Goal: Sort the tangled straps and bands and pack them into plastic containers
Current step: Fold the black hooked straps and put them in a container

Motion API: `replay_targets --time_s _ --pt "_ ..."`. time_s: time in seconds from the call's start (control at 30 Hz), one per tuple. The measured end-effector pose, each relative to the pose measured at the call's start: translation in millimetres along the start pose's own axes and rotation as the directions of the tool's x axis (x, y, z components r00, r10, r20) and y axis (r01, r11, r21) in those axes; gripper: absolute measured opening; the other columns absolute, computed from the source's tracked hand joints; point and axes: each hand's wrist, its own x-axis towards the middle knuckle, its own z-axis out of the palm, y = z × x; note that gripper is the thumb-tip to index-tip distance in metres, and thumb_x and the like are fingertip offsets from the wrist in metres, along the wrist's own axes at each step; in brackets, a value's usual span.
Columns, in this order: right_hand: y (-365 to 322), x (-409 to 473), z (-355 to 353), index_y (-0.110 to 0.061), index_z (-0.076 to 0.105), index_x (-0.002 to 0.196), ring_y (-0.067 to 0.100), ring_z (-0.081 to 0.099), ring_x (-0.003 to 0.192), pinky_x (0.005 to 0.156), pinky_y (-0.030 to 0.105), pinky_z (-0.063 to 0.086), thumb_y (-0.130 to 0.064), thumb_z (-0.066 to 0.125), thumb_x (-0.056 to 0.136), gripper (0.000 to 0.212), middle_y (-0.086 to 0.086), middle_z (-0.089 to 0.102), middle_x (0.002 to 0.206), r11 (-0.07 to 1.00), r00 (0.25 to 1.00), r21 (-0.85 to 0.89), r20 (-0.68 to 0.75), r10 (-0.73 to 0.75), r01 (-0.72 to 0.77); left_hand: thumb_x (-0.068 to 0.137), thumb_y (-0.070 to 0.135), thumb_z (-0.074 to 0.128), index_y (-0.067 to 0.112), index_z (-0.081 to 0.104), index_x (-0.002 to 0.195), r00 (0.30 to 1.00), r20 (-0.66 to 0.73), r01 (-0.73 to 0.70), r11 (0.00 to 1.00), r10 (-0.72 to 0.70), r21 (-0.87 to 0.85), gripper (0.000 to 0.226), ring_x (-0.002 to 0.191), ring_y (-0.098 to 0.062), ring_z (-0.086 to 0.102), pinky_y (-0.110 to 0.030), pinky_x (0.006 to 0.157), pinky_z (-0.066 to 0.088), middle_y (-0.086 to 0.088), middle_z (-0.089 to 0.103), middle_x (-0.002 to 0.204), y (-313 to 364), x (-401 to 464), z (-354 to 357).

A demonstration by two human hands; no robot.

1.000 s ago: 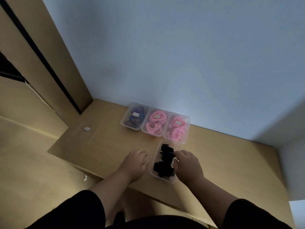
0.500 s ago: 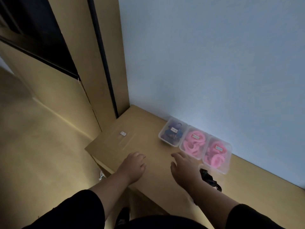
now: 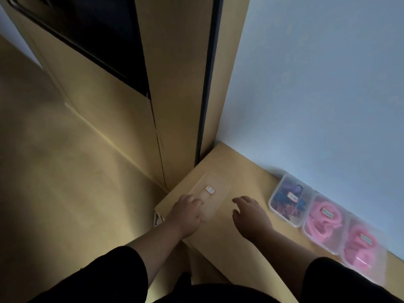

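Observation:
A clear flat lid (image 3: 215,194) with a small white label lies at the table's left end. My left hand (image 3: 187,215) rests its bent fingers on the lid's near left edge. Just right of the lid, my right hand (image 3: 251,216) hovers over the bare wood with fingers spread and holds nothing. Along the wall stand three clear labelled containers: one with blue and purple bands (image 3: 288,199), then two with pink bands (image 3: 323,217) (image 3: 361,244). The container of black straps is out of sight.
The wooden table (image 3: 229,241) ends just left of the lid, with a drop to the floor (image 3: 65,193). A tall wooden cabinet (image 3: 175,95) with a dark opening stands against the table's far left corner. A pale wall (image 3: 317,84) backs the containers.
The view has swung left and the black-strap container has left it. My left hand has reached forward onto the clear lid. My right hand has come away from the black straps, toward the lid.

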Motion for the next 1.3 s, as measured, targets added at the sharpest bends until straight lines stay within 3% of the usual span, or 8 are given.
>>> replay_targets --time_s 0.3,0.53,0.67,0.73,0.87,0.93,1.07,1.3 --pt "-19.7 64.8 24.7 -0.022 0.042 0.149 0.022 0.042 0.139 0.112 0.039 0.041 -0.03 0.053 0.098 0.052 -0.002 0.042 0.153 0.993 0.987 0.023 0.114 0.109 -0.113 0.093 0.038 0.055 0.023 0.032 0.15 0.995 0.07 0.072 0.997 -0.074 0.031 0.063 0.142 -0.025 0.022 -0.04 0.115 0.028 -0.003 0.03 0.154 -53.2 19.3 3.2" --pt "-22.4 95.0 28.4 -0.021 0.026 0.154 0.027 0.043 0.138 0.11 0.044 0.042 -0.038 0.06 0.091 0.074 0.004 0.042 0.152 0.972 0.952 0.079 0.231 0.199 -0.222 0.094 0.043 0.054 0.02 0.033 0.146 0.999 0.045 0.012 0.993 -0.017 0.116 0.061 0.139 -0.025 0.026 -0.038 0.113 0.028 -0.003 0.036 0.149 -60.4 32.1 7.4" --pt "-20.9 101.7 33.4 -0.019 0.027 0.155 0.031 0.041 0.136 0.108 0.044 0.041 -0.037 0.063 0.092 0.076 0.01 0.04 0.15 0.924 0.928 0.171 0.218 0.302 -0.341 0.096 0.044 0.053 0.02 0.03 0.147 0.999 0.04 0.015 0.989 -0.021 0.145 0.061 0.14 -0.027 0.027 -0.038 0.114 0.025 -0.005 0.036 0.149 -55.9 39.6 7.7" --pt "-16.5 104.0 31.2 -0.014 0.033 0.153 0.031 0.049 0.127 0.1 0.039 0.045 -0.032 0.061 0.095 0.066 0.013 0.041 0.146 0.879 0.907 0.242 0.198 0.37 -0.412 0.096 0.044 0.053 0.021 0.025 0.151 0.998 0.05 0.017 0.987 -0.025 0.158 0.066 0.14 -0.027 0.027 -0.038 0.115 0.025 -0.005 0.035 0.151 -54.2 40.8 8.9" --pt "-3.5 97.2 31.9 -0.012 0.056 0.134 0.015 0.06 0.082 0.061 0.018 0.047 -0.01 0.05 0.1 0.035 0.008 0.047 0.125 0.801 0.881 0.386 0.075 0.468 -0.458 0.096 0.045 0.051 0.02 0.022 0.153 0.997 0.068 0.006 0.984 -0.019 0.178 0.069 0.136 -0.025 0.03 -0.038 0.114 0.027 -0.005 0.035 0.151 -48.9 41.7 13.3" --pt "2.7 89.4 30.0 -0.012 0.061 0.126 0.015 0.06 0.078 0.067 0.024 0.054 -0.003 0.051 0.098 0.032 0.005 0.046 0.115 0.773 0.865 0.435 0.027 0.501 -0.461 0.096 0.045 0.05 0.019 0.023 0.153 0.997 0.079 -0.019 0.983 0.005 0.181 0.069 0.133 -0.024 0.033 -0.037 0.113 0.028 -0.004 0.037 0.149 -40.7 42.6 12.7" --pt "21.5 68.4 14.6 -0.012 0.065 0.12 0.017 0.058 0.087 0.087 0.038 0.057 0.0 0.052 0.096 0.03 0.003 0.047 0.109 0.767 0.852 0.479 -0.074 0.519 -0.426 0.095 0.041 0.055 0.018 0.019 0.157 0.989 0.13 -0.076 0.994 0.065 0.075 0.075 0.136 -0.023 0.035 -0.037 0.115 0.028 -0.003 0.038 0.151 -13.2 45.9 10.0" --pt "90.0 20.3 -20.3 -0.013 0.071 0.116 0.027 0.067 0.093 0.088 0.046 0.057 -0.002 0.049 0.093 0.033 0.012 0.065 0.112 0.696 0.745 0.56 -0.197 0.638 -0.448 0.093 0.042 0.064 0.022 0.016 0.158 0.949 0.188 -0.251 0.967 0.254 -0.042 0.084 0.137 -0.023 0.035 -0.033 0.114 0.03 -0.003 0.036 0.151 60.1 52.3 12.7"
